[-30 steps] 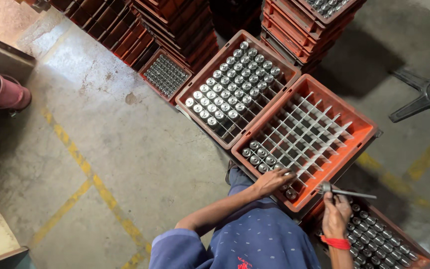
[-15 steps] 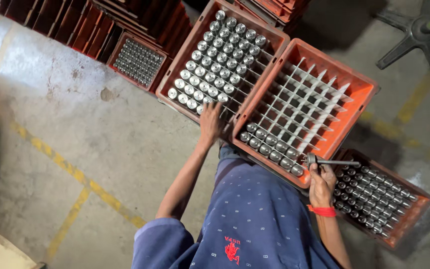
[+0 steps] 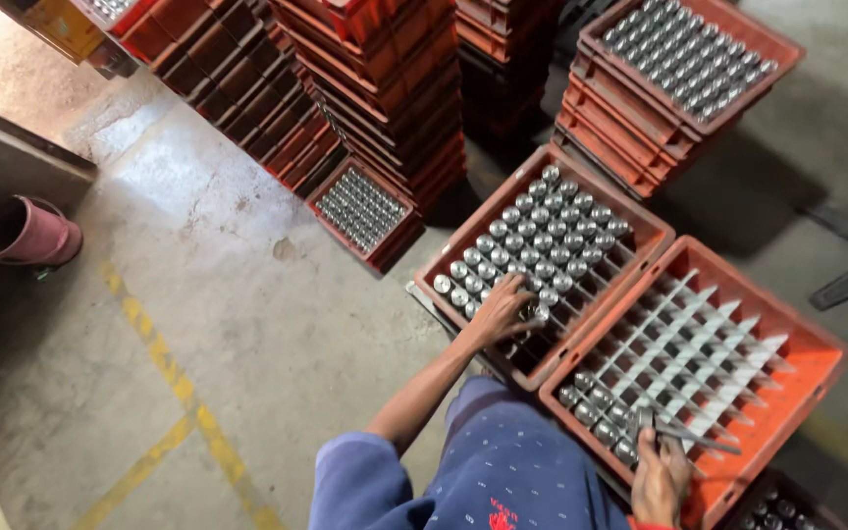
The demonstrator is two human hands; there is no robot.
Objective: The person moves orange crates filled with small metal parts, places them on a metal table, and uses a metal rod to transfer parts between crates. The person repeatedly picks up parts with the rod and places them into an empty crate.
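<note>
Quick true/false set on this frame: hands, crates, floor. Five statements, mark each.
1. The left hand is in the nearly full crate of metal parts. True.
2. The right hand is empty. False: it holds a thin metal tool.
3. The right crate is full. False: only its near rows hold parts; the rest of the grid is bare.
4. A pink boot lies on the floor at the left. True.
5. The floor line is blue. False: it is yellow.

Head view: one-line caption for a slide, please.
Left hand reaches into a full crate of metal cylinders; right hand holds a metal tool over the nearly empty crate.
</note>
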